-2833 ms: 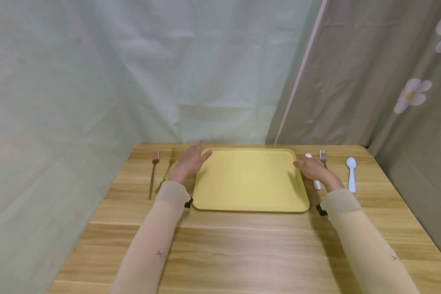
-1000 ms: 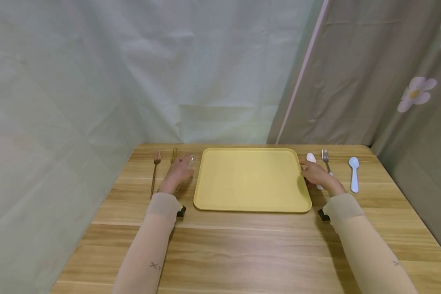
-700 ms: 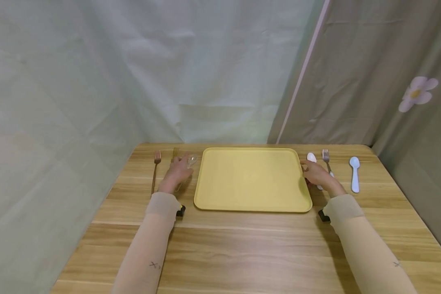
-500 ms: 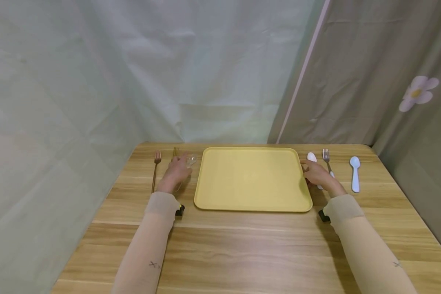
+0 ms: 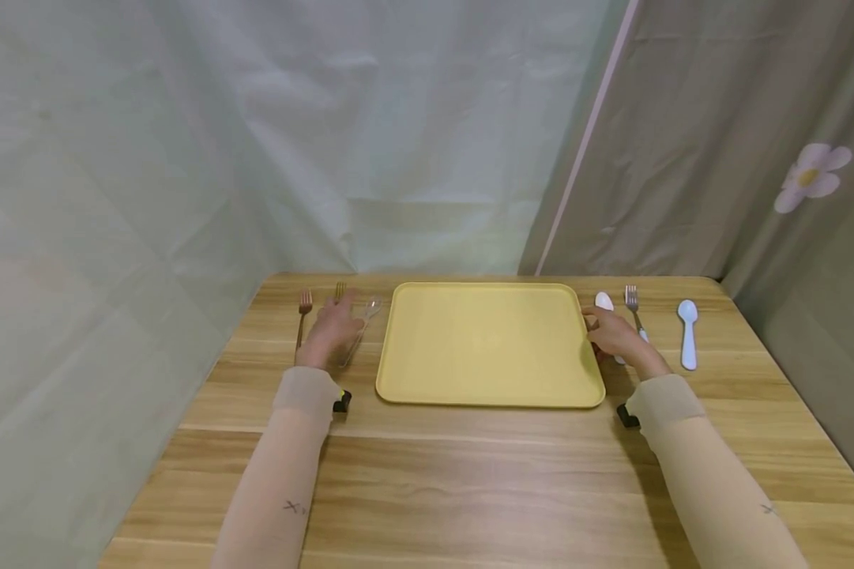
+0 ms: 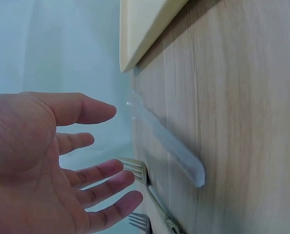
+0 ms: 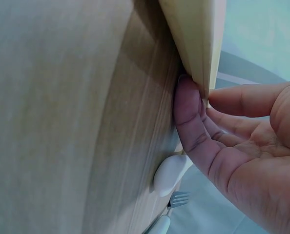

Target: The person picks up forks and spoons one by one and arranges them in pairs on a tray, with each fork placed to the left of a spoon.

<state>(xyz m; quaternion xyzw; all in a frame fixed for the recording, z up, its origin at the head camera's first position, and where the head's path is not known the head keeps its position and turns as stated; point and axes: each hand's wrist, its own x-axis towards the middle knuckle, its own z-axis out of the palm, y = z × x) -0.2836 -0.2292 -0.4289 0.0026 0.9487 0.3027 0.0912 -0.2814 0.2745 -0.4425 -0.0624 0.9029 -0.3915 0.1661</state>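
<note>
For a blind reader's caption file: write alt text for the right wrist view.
A person's right hand pinches the edge of a flat yellow plastic tray, thumb tip against its rim and fingers on the other side, over a light wooden table. Just beyond the thumb lie a white plastic spoon and the tines of a metal fork.

A curtained recording booth: cloth backdrops [image 5: 256, 142] round a wooden table [image 5: 469, 490]
</note>
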